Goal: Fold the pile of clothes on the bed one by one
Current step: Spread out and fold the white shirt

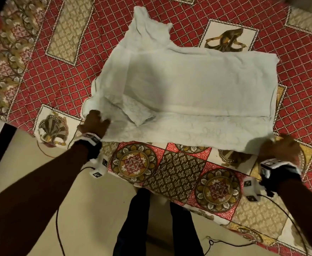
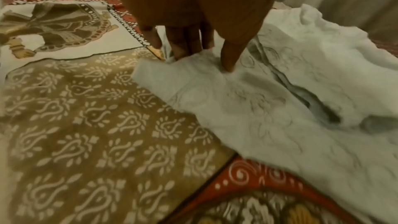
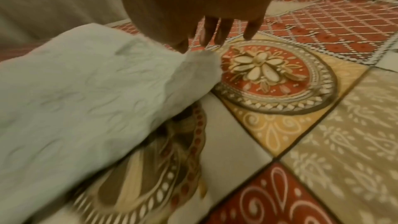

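Note:
A pale white embroidered garment [image 1: 188,85] lies spread across the patterned bedsheet, partly folded, with a narrower part reaching to the far side. My left hand [image 1: 96,121] holds its near left corner. In the left wrist view the thumb [image 2: 228,60] presses on top of the cloth [image 2: 258,108] and the fingers curl under the edge. My right hand [image 1: 279,146] holds the near right corner. In the right wrist view the thumb and forefinger pinch the tip of the cloth [image 3: 86,83], which is lifted a little off the sheet, while the other fingers [image 3: 252,30] point down.
The bedsheet [image 1: 59,80] is red, tan and cream with printed panels. The bed's near edge runs just below the garment. Beige floor [image 1: 86,209] lies below it, with my legs [image 1: 133,228] and black cables [image 1: 59,228] trailing from the wrists.

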